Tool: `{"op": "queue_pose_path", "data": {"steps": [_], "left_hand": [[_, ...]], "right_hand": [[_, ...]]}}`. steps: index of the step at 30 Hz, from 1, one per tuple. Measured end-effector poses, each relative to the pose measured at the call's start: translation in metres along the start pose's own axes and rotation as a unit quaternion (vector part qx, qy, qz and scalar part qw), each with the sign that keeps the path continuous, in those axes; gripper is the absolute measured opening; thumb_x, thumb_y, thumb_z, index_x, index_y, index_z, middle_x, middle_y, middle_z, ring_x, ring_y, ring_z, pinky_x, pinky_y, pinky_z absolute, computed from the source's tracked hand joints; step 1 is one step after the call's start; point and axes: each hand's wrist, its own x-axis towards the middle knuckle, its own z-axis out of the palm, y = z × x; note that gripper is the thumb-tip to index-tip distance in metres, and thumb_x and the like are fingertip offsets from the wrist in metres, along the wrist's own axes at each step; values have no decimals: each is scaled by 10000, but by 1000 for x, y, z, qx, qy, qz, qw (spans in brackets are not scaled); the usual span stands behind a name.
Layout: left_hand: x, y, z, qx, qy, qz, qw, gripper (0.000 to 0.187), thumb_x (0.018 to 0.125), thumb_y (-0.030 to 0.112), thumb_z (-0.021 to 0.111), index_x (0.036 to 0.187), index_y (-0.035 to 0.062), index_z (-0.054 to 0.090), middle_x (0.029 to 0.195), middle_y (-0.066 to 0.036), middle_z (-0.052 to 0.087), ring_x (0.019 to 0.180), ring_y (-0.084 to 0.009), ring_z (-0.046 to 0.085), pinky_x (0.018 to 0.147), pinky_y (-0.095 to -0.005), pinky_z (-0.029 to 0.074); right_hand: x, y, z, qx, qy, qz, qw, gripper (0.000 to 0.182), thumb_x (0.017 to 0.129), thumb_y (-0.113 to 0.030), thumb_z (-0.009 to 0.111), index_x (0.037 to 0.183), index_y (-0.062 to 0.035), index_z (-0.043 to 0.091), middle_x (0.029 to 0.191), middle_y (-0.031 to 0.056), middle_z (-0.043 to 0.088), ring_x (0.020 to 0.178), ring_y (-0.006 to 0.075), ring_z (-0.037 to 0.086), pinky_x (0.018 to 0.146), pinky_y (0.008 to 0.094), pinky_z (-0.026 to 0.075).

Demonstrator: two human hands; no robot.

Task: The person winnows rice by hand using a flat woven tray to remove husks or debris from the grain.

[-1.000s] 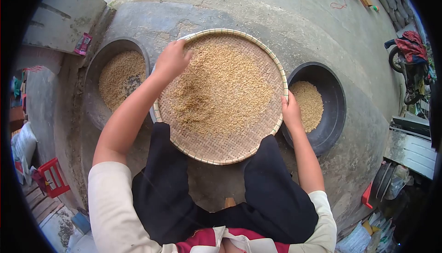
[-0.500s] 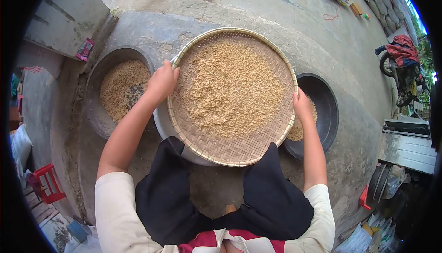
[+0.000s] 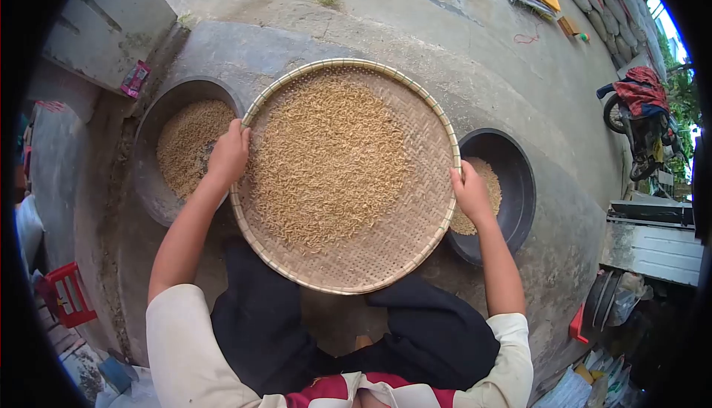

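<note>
Between my hands is a round woven bamboo winnowing tray (image 3: 411,219), held above my lap. Small, elongated tan grain-like pieces (image 3: 326,163) cover its left and middle, leaving woven surface bare at the right and bottom. My left hand (image 3: 228,154) grips the rim at the left, and my right hand (image 3: 472,191) grips it at the right; some fingertips are hidden under the tray. Beyond my left hand stands a dark basin (image 3: 148,141) holding similar tan bits. Another dark basin (image 3: 519,185), beside my right hand, holds a smaller tan heap (image 3: 486,196).
A concrete ledge (image 3: 67,44) with a pink packet (image 3: 136,79) stands at upper left. A red plastic stool (image 3: 68,294) is at lower left. A motorbike (image 3: 644,126) with red cloth over it is parked at far right, near stacked sacks (image 3: 593,0).
Both hands have carried the tray left and nearer my body. The pieces have shifted toward its left side, exposing more weave at the right.
</note>
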Motion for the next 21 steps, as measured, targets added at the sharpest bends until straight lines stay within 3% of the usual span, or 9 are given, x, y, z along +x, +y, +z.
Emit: {"op": "queue_pose_path", "data": {"steps": [3, 6, 7, 8, 11, 12, 14, 18, 21], "left_hand": [[-35, 32, 21, 12, -30, 27, 999, 257, 905, 247, 388, 1010, 14, 411, 787, -285, 567, 768, -451, 542, 664, -499, 415], [-9, -20, 35, -29, -40, 21, 999, 254, 903, 240, 396, 1011, 12, 416, 798, -285, 565, 786, -449, 541, 669, -499, 410], [-4, -34, 36, -48, -31, 26, 998, 262, 901, 239, 406, 1024, 9, 433, 814, -269, 570, 791, -435, 548, 673, -483, 412], [-3, -36, 42, -53, -27, 17, 998, 262, 901, 239, 406, 1024, 9, 433, 814, -269, 570, 791, -435, 548, 673, -483, 412], [-13, -28, 42, -129, -72, 7, 989, 285, 899, 245, 413, 1045, 6, 466, 870, -251, 571, 847, -403, 550, 723, -430, 419], [-16, -18, 47, -150, -60, 42, 986, 288, 900, 245, 410, 1047, 4, 465, 900, -257, 564, 883, -401, 538, 755, -423, 410], [-15, -3, 48, -145, -98, 22, 984, 293, 902, 246, 405, 1048, 0, 466, 920, -257, 559, 908, -401, 529, 777, -422, 402], [-1, -26, 39, -144, -93, -17, 985, 300, 903, 243, 396, 1050, -9, 462, 924, -259, 557, 925, -407, 519, 785, -423, 402], [-7, -17, 48, -108, -61, 70, 990, 295, 906, 247, 382, 1000, -22, 456, 906, -257, 560, 902, -408, 525, 764, -442, 403]], "right_hand": [[15, 34, 7, -48, 21, 92, 994, 297, 860, -318, 451, 1029, -93, 544, 801, 194, 603, 781, 373, 577, 660, 443, 438], [0, 7, 3, 9, 23, 49, 998, 297, 860, -308, 448, 1039, -92, 544, 823, 190, 609, 781, 376, 573, 667, 444, 439], [-3, 4, 5, -1, 40, 8, 999, 312, 858, -292, 465, 1064, -76, 554, 819, 166, 621, 762, 321, 599, 669, 400, 450], [-1, 0, -4, -5, 34, 0, 999, 312, 858, -292, 465, 1064, -76, 554, 819, 166, 621, 762, 321, 599, 669, 400, 450], [21, 5, -26, 136, 47, -13, 989, 341, 851, -273, 506, 1102, -52, 569, 829, 124, 635, 760, 179, 608, 683, 290, 448], [33, 6, -35, 91, 31, 26, 995, 336, 854, -267, 504, 1106, -54, 569, 861, 132, 638, 785, 186, 611, 706, 285, 449], [39, 3, -39, -38, 65, 53, 996, 334, 861, -277, 494, 1101, -60, 573, 869, 134, 639, 795, 193, 614, 714, 286, 449], [16, -10, -40, 100, 47, -30, 993, 339, 867, -302, 474, 1103, -81, 576, 854, 143, 635, 775, 213, 612, 709, 300, 450], [26, -2, -36, 11, 42, 55, 998, 343, 864, -262, 487, 1129, -55, 558, 824, 106, 632, 732, 158, 587, 691, 280, 442]]}}
